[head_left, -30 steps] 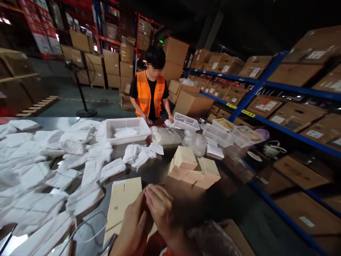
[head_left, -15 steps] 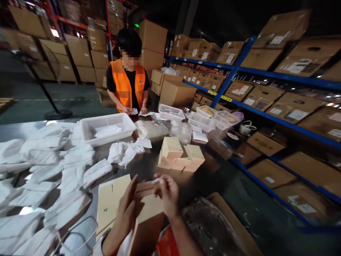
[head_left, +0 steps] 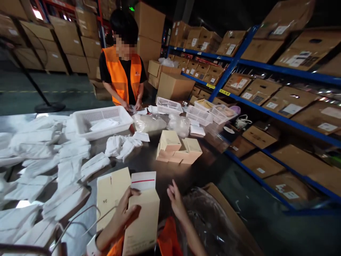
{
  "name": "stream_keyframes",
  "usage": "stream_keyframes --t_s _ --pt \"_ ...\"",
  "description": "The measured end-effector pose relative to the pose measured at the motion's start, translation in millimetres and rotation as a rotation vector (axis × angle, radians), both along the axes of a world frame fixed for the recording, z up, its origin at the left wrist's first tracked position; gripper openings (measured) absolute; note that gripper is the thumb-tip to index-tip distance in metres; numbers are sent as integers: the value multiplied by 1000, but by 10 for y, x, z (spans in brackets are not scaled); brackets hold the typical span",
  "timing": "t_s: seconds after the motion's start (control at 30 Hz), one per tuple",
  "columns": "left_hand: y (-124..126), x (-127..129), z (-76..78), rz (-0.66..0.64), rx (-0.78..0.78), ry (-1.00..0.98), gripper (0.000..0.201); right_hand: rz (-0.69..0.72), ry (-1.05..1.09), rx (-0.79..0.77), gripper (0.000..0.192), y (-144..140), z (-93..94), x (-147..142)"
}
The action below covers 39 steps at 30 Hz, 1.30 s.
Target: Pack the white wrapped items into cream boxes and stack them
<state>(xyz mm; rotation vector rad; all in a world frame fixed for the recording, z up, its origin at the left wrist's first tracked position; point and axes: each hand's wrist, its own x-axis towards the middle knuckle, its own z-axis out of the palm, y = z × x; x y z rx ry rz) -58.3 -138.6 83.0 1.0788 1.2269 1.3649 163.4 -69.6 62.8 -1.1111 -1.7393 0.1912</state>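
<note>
Your left hand (head_left: 124, 209) grips the box (head_left: 141, 220) by its left side, low in front of you above the table (head_left: 149, 165), with the white flap (head_left: 143, 180) standing open on top. Your right hand (head_left: 176, 199) is free beside it, fingers spread, holding nothing. The box looks light and thin-walled, so it may dent; hold it by the side edges. Half a second ago both hands were on the box top; now the right one is off.

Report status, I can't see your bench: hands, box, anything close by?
Left hand grips box, flap up. Right hand open, off it. Flat cartons beside it, white bags further left.
</note>
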Motion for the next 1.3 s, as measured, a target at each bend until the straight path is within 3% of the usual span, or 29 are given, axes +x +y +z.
stream_keyframes --t_s 0.13,0.27,0.4,0.47,0.6,0.7,1.0,1.3 --pt "9 15 -25 -64 43 32 53 259 294 -242 54 43 -29 -562" --pt "-25 -30 -74 50 149 118 48 513 619 -495 48 -63 51 -758" --pt "-57 -61 -94 228 257 50 41 721 654 -560 96 -190 189 -671" --pt "-56 -92 -80 182 314 27 41 686 574 -497 97 -222 248 -645" --pt "-44 -179 -20 -3 319 147 43 618 522 -435 57 -244 323 -686" --pt "-51 -208 26 -14 350 299 41 633 547 -391 40 -256 372 -720" --pt "-83 -152 117 40 432 344 37 637 393 -297 36 -268 473 -663" --pt "-61 -173 73 0 314 351 46 590 428 -306 33 -261 434 -695"
